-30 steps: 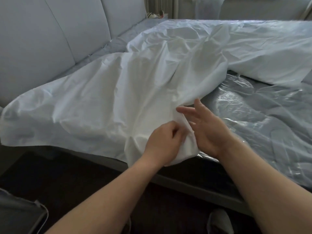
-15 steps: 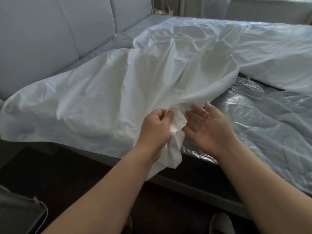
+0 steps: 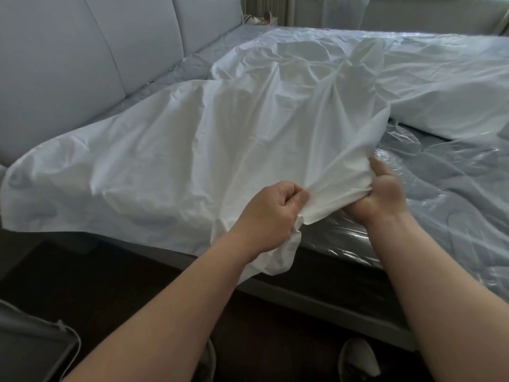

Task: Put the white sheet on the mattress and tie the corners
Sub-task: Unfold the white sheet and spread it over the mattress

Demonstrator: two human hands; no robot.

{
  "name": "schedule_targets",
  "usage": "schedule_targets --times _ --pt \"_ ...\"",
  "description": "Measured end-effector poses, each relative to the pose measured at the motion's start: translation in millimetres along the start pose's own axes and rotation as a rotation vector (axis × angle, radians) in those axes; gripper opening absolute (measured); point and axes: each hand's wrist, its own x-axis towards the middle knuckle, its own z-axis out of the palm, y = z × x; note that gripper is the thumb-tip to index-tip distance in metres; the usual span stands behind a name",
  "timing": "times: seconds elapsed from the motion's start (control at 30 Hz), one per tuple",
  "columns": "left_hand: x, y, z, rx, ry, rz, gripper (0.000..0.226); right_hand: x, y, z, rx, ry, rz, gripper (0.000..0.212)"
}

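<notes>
My left hand [image 3: 271, 213] has its grip clamped on a bunched fold of the white sheet [image 3: 170, 166], fingers curled into a fist, thumb pressing the cloth against the forefinger. My right hand [image 3: 381, 195], at 3 o'clock from the left and near it, grips the same edge, fingers curled under the cloth and thumb on top. Between the two grips the fabric is pulled taut into fine radiating creases. A loose tail of cloth hangs below my left fist, over the bed edge.

Sheet: thin, matte, woven, heavily wrinkled. It spreads from the grips toward 9 and 12 o'clock, heaped in soft ridges over the mattress [image 3: 454, 216], its left margin draping off the bed side.

Mattress: grey, wrapped in clear glossy plastic film, crinkled, exposed at 3 o'clock.

Both forearms bare, extended forward, converging.

Padded grey headboard [image 3: 82, 64] at 10 o'clock, in vertical panels. Dark floor [image 3: 96, 285] at 6 o'clock. Window with curtain at 12 o'clock.
</notes>
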Motion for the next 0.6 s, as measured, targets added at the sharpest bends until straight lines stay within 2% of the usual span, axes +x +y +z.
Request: schedule_targets --times 0.1,0.17,0.2,0.27,0.33,0.4,0.47,0.5,0.57,0.6 --pt "-3 5 15 0.209 -0.094 0.042 0.025 -14 -23 -12 0.011 0.092 -0.054 0.055" --pt "-3 7 29 0.335 -0.139 0.064 0.022 -24 -36 -21 -0.02 0.22 -0.145 0.048" --pt "-2 7 35 0.384 -0.171 0.057 0.021 -26 -40 -28 -0.046 0.313 -0.25 0.045" --pt "2 5 46 0.513 -0.28 0.03 0.022 -25 -48 -38 -0.181 0.493 -0.578 0.037" --pt "5 5 53 0.607 -0.333 0.027 0.023 -31 -48 -40 -0.5 0.563 -0.89 0.023" --pt "15 15 58 0.524 -0.19 0.047 0.032 -40 -37 -36 -0.852 0.452 -1.037 0.014" --pt "29 35 59 0.276 0.054 0.045 0.032 -51 -18 -34 -1.133 0.259 -0.996 0.015" --pt "41 48 60 0.156 0.119 0.025 0.026 -55 -10 -34 -1.242 0.173 -0.952 0.016" --pt "70 76 63 0.057 0.098 -0.039 0.036 -53 0 -34 -1.29 -0.025 -0.807 0.018" --pt "83 86 63 0.104 0.044 -0.075 0.046 -51 3 -34 -1.183 -0.135 -0.698 0.017"
